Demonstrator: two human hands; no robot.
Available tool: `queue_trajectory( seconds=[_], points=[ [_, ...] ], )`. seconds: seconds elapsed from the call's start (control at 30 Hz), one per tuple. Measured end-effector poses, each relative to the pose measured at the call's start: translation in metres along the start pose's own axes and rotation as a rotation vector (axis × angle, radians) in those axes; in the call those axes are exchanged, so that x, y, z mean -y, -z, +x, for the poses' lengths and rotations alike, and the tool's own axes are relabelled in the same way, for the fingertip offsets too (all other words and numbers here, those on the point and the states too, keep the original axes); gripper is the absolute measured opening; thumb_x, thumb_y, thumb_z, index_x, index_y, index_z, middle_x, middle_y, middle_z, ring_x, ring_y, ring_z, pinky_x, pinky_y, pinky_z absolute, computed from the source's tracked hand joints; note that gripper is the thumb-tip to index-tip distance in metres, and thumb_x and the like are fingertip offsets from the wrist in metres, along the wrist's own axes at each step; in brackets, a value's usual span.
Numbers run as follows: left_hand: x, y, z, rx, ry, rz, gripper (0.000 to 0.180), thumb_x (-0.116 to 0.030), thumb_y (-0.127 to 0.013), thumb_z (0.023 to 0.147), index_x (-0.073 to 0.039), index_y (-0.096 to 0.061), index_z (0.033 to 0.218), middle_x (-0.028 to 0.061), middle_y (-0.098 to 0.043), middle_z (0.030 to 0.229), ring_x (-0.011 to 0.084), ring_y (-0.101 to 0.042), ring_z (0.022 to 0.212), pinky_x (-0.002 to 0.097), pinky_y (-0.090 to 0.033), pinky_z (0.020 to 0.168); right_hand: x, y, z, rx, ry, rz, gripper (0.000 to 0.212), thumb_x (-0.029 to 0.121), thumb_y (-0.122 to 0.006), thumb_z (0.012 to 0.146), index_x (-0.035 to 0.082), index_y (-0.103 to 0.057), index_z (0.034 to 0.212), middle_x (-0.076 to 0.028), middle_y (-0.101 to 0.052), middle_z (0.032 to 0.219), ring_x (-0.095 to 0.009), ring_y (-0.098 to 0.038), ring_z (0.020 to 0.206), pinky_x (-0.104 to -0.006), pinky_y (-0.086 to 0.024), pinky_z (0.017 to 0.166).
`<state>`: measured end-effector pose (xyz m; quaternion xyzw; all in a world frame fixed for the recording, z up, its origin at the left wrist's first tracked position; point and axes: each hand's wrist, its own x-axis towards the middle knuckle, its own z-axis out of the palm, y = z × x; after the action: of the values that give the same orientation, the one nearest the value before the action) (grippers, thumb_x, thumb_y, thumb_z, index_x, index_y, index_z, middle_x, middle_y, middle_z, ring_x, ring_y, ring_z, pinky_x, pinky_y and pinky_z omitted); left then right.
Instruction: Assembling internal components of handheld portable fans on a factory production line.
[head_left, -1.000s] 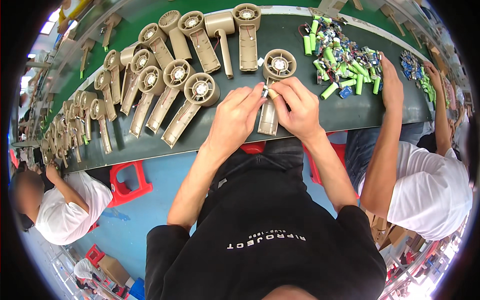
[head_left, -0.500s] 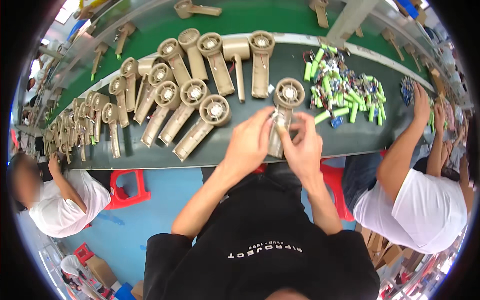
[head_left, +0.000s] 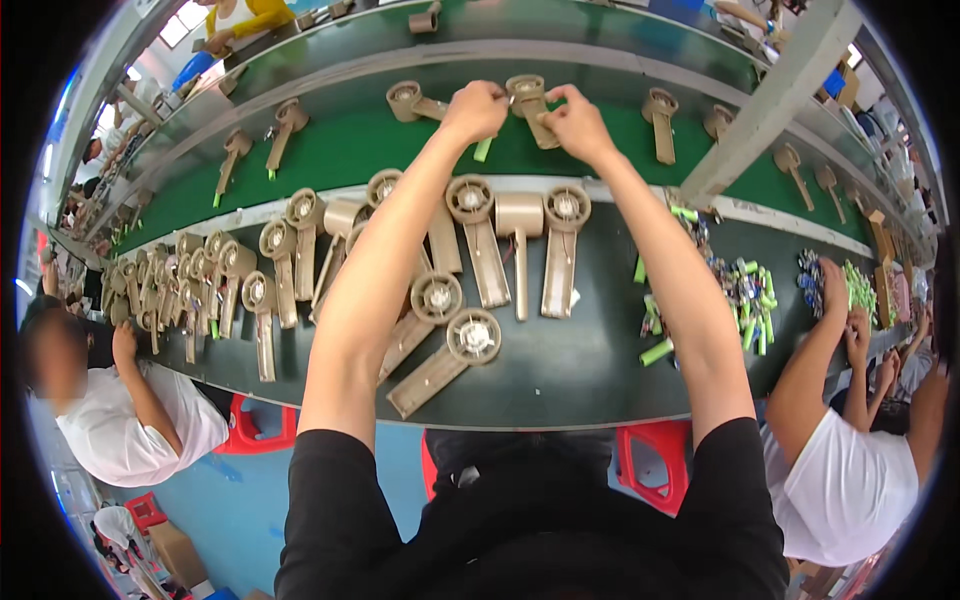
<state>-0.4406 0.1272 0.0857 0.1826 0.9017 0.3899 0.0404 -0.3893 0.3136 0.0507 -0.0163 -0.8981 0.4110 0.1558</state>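
Observation:
Both my arms reach out over the green conveyor belt (head_left: 350,160). My right hand (head_left: 580,125) grips the handle edge of a beige handheld fan (head_left: 528,100), its round head pointing away from me. Just left of that fan, my left hand (head_left: 477,110) is closed in a pinch beside the fan's head; what its fingertips hold is too small to make out. A green battery cell (head_left: 483,150) shows below the left hand. Another beige fan lies on the belt, its round head (head_left: 404,100) left of that hand and its handle partly hidden behind it.
Rows of beige fans (head_left: 472,338) lie on the dark worktable (head_left: 560,385). Right of them is a pile of green cells with circuit boards (head_left: 745,295). A grey post (head_left: 770,100) rises at the right. Co-workers in white (head_left: 145,425) sit on both sides.
Both hands have moved forward from the near table edge to the belt, taking the fan along. My view has shifted, showing more of the belt.

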Motion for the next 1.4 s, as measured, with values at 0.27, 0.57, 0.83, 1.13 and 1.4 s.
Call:
queue_trajectory(
  seconds=[0.27,0.57,0.83,1.13,1.4],
  points=[
    [0.107,0.053,0.047,-0.33,0.394,0.533,0.069,-0.054,-0.068,0.083,-0.005,-0.053,0.13,0.0259,-0.051,0.134,0.0411,-0.048,0.128,0.0534,-0.039,0.104,-0.009,-0.015,0.012,0.114,-0.073,-0.159,0.06,0.045,-0.065,0.088,0.002,-0.054,0.129,-0.012,-0.07,0.09,-0.021,-0.069,0.06,-0.0357,-0.054,0.069],
    [0.038,0.123,-0.03,-0.519,-0.04,0.336,0.062,-0.039,-0.079,0.073,-0.001,-0.064,0.12,0.0201,-0.068,0.115,0.0327,-0.065,0.109,0.0417,-0.05,0.093,0.021,0.161,-0.081,0.152,-0.287,-0.495,0.028,0.024,-0.068,0.078,0.007,-0.076,0.099,-0.02,-0.073,0.092,-0.034,-0.071,0.091,-0.0431,-0.054,0.086],
    [-0.107,0.039,-0.253,-0.155,-0.489,0.166,0.059,-0.014,-0.078,0.074,-0.002,-0.057,0.127,0.0185,-0.06,0.114,0.0366,-0.059,0.107,0.0438,-0.047,0.095,0.006,0.153,-0.159,0.218,-0.167,-0.404,0.033,0.027,-0.074,0.082,0.001,-0.071,0.101,-0.015,-0.072,0.092,-0.03,-0.069,0.086,-0.0407,-0.053,0.081],
    [-0.087,-0.067,-0.306,0.024,-0.387,0.04,0.064,-0.011,-0.079,0.073,-0.003,-0.055,0.132,0.0171,-0.056,0.121,0.0362,-0.054,0.11,0.0426,-0.044,0.097,0.033,0.157,-0.203,-0.136,0.093,-0.359,0.038,0.011,-0.068,0.08,0.009,-0.067,0.118,-0.004,-0.071,0.087,-0.018,-0.057,0.058,-0.0328,-0.048,0.06],
    [-0.111,-0.039,-0.282,-0.15,-0.528,-0.392,0.042,-0.011,-0.065,0.09,-0.002,-0.059,0.13,0.0159,-0.059,0.123,0.0272,-0.057,0.113,0.0359,-0.046,0.094,0.107,0.17,-0.247,-0.209,0.347,-0.09,0.037,-0.002,-0.071,0.082,0.004,-0.063,0.118,-0.004,-0.074,0.094,-0.004,-0.05,0.057,-0.0198,-0.041,0.052]
  ],
)
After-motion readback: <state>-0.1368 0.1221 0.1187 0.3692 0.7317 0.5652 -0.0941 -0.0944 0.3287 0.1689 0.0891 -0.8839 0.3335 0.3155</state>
